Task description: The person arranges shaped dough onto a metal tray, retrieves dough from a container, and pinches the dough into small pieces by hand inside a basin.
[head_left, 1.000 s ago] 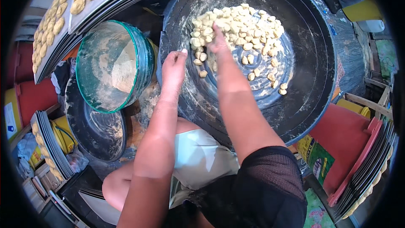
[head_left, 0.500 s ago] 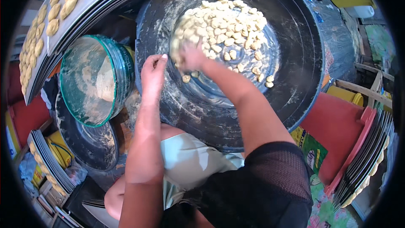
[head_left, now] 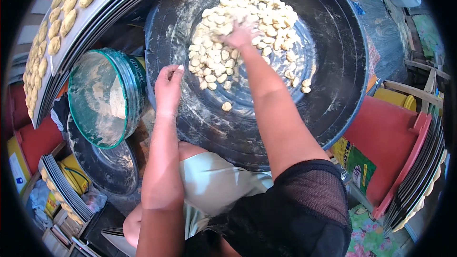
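A wide black basin [head_left: 333, 66] dusted with flour stands in front of me. In it lies a broad heap of small, pale yellow dough pieces [head_left: 209, 59]. My right hand [head_left: 242, 33] reaches over the heap with its fingers spread apart, slightly blurred, touching or just above the pieces. Near the basin's left side is my left hand [head_left: 169, 85], its fingers curled in and the thumb pressed against them; whether anything is inside cannot be made out. A lone dough piece [head_left: 227, 106] rests apart from the heap, nearer to me.
Left of the basin stands a green-rimmed bucket [head_left: 97, 114] with flour, above a smaller black tub [head_left: 102, 171]. Stacked trays [head_left: 114, 7] bearing shaped dough rise at the upper left. More stacked trays [head_left: 419, 162] and a red chair [head_left: 381, 138] are at the right.
My right hand has moved up and to the right across the heap, its fingers now spread. Dough pieces have shifted and bunched at the left. My left hand stays closed near the basin's left side.
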`<state>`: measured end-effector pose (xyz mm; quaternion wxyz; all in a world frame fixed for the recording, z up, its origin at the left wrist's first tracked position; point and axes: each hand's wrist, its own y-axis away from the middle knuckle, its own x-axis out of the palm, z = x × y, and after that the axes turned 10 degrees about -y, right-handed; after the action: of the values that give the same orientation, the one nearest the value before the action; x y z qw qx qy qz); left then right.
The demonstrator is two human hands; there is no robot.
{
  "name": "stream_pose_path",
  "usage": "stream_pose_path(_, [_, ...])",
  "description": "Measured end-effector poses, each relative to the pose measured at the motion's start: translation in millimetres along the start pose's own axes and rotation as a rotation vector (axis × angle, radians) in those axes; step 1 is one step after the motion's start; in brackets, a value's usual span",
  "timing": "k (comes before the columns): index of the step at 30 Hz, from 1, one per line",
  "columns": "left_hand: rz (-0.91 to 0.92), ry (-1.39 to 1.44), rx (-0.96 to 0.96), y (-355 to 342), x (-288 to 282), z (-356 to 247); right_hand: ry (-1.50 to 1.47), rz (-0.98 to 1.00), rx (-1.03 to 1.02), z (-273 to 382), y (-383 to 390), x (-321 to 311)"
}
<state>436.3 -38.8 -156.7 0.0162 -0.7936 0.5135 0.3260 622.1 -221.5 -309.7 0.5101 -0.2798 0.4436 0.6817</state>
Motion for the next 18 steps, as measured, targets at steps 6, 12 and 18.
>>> stream_pose_path(6, [-0.124, -0.277, 0.167, -0.4, -12.1, 4.4, 0.459, 0.614, -0.962, -0.8, 146.3, 45.4])
stream_pose_path(12, [-0.468, -0.793, 0.168, 11.8, -19.3, -12.9, 0.448, 0.256, -0.543, -39.4, 54.6, -7.7])
stream_pose_path(18, [-0.357, -0.994, 0.123, -4.9, -1.5, -18.2, -0.138, -0.011, -0.039, 33.8, 11.2, 24.7])
